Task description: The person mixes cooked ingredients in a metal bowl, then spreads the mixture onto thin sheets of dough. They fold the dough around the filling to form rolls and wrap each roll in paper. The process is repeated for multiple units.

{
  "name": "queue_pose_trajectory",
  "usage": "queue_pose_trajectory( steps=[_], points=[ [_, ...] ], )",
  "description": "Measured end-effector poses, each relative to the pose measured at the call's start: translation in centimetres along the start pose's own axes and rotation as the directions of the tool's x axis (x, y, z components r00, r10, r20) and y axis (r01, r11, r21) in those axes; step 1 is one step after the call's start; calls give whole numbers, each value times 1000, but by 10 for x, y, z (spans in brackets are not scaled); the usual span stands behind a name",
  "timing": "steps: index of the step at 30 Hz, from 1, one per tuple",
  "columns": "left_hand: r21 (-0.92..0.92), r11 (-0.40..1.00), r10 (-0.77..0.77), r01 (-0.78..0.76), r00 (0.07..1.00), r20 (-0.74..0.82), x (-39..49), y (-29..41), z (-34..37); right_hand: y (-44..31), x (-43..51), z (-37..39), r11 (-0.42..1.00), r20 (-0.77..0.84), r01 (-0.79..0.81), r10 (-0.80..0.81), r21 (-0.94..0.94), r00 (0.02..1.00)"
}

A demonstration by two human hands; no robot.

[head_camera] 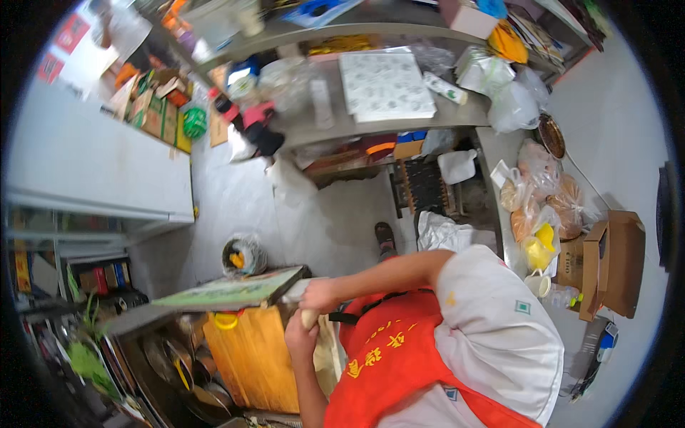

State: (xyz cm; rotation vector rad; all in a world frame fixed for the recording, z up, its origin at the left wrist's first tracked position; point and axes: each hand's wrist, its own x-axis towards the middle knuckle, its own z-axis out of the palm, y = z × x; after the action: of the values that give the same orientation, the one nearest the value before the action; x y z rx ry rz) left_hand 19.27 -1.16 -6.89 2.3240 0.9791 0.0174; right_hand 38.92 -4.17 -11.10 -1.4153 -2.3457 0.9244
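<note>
My right hand (319,295) and my left hand (301,336) are close together in front of my red apron (390,342). Between them shows a pale rounded object (309,319), its kind unclear. The left fist wraps around it, while the curled fingers of the right hand meet its upper end. Just past my right hand lies a whitish flat thing (293,291), too blurred to name. A wooden board (257,358) lies beside my left hand. Next to the hands is the corner of a green-topped board (235,291).
Pans and pots (179,364) fill the space beyond the wooden board. A lined bin (245,255) stands on the floor. Across the aisle, a metal table (299,128) bears a patterned white stack (388,85). Filled plastic bags (540,182) and an open cardboard box (615,262) sit behind me.
</note>
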Motion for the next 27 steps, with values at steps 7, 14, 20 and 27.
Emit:
queue_pose_trajectory(
  steps=[7,14,20,27],
  points=[
    [55,883,418,-465,836,356,199,179,91,117,-236,-49,826,-393,-461,561,324,729],
    [142,571,811,-809,582,51,424,379,114,251,-366,-233,668,-735,-737,549,101,398],
    [165,499,845,-851,520,124,550,455,152,358,-422,-297,563,-760,-824,511,-58,402],
    [52,555,774,-831,538,333,552,415,177,363,-409,-278,589,-627,-806,650,58,430]
  ],
)
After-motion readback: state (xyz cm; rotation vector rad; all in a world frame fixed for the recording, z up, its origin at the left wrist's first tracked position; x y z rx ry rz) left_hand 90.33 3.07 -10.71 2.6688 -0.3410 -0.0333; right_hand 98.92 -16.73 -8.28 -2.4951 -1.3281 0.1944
